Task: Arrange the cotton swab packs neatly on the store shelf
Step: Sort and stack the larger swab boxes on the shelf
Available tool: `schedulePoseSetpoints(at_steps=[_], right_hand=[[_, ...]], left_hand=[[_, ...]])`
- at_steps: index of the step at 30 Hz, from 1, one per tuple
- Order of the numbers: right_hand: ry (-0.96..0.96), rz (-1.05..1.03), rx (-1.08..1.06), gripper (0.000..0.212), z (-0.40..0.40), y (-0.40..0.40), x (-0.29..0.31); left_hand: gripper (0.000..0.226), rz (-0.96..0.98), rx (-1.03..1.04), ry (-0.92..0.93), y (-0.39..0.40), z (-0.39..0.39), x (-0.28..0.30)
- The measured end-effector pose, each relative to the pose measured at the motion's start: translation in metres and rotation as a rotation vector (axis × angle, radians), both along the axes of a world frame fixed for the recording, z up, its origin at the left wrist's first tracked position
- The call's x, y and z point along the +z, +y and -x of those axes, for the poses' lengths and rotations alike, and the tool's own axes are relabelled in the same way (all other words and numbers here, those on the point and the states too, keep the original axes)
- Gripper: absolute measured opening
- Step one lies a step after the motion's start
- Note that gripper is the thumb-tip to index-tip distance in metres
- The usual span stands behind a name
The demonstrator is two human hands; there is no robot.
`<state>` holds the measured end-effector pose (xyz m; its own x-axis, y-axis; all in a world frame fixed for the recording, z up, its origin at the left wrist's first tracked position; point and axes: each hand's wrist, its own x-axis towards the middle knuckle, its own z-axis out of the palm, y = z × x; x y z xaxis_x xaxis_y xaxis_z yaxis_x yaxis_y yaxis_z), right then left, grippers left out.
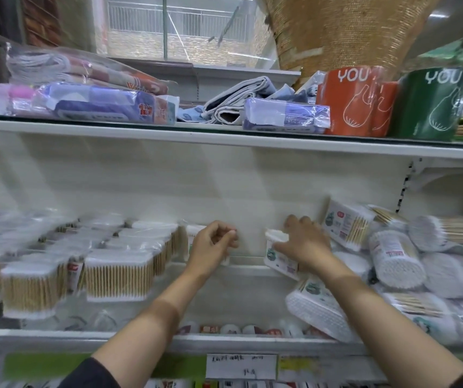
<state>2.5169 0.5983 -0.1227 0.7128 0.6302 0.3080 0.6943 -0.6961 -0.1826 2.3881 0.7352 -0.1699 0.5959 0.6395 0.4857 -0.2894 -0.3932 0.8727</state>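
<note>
From the head camera, a white metal store shelf (224, 292) with a smooth pale back panel carries cotton swab packs in clear, glossy plastic wrap. On the left stands a tidy block of upright packs (118, 275): boxy bundles of tan wooden sticks capped top and bottom with white cotton tips, set side by side in rows. On the right lies a loose heap of packs (426, 264), some round like drums, some flat-sided, tumbled at angles with their stippled white ends facing outward. Between block and heap the shelf floor is bare.

The left hand (213, 245) is curled, fingers bent inward against a labelled pack (193, 233) at the right end of the tidy block; whether it truly grips the pack cannot be told. The right hand (306, 245) is spread over a tilted pack (278, 256) with a white and green label, fingers wrapped across its top at the heap's left edge.

Above, an upper shelf (224, 135) holds folded cloth in crinkled film, an orange roll pack (356, 102) and a green roll pack (432, 105), both cylindrical and printed "YOU". A paper price tag (241, 365) sits on the shelf's front rail.
</note>
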Motion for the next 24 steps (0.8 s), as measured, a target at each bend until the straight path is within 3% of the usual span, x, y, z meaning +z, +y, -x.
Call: schedulePoseSetpoints(at_steps=[2, 5, 7, 12, 14, 16, 19, 22, 24], right_hand=[[0.005, 0.098, -0.045, 0.047, -0.001, -0.004, -0.006], [0.024, 0.030, 0.040, 0.040, 0.003, -0.001, -0.004], [0.087, -0.086, 0.124, 0.041, 0.008, 0.004, 0.003], [0.564, -0.535, 0.414, 0.032, 0.025, 0.020, 0.015], [0.680, -0.668, 0.496, 0.039, 0.034, 0.027, 0.012], [0.786, -0.845, 0.526, 0.045, 0.041, 0.033, 0.007], [0.953, -1.099, 0.512, 0.033, 0.046, 0.043, -0.004], [1.030, -1.176, 0.468, 0.018, 0.047, 0.051, -0.016], [1.099, -1.169, 0.465, 0.030, 0.049, 0.056, -0.022]], left_hand=[[0.012, 0.052, -0.014, -0.014, 0.000, 0.001, 0.002], [0.007, 0.127, -0.056, -0.033, 0.001, 0.003, 0.005], [0.009, 0.178, -0.061, -0.040, 0.002, 0.005, 0.008], [0.008, 0.228, -0.047, -0.083, 0.005, 0.011, 0.013], [0.007, 0.251, -0.052, -0.102, 0.005, 0.013, 0.015], [0.006, 0.287, -0.086, -0.120, 0.004, 0.014, 0.017], [0.009, 0.301, -0.111, -0.130, 0.002, 0.015, 0.019], [0.023, 0.306, -0.108, -0.153, 0.003, 0.013, 0.018], [0.034, 0.311, -0.097, -0.157, 0.004, 0.012, 0.016]])
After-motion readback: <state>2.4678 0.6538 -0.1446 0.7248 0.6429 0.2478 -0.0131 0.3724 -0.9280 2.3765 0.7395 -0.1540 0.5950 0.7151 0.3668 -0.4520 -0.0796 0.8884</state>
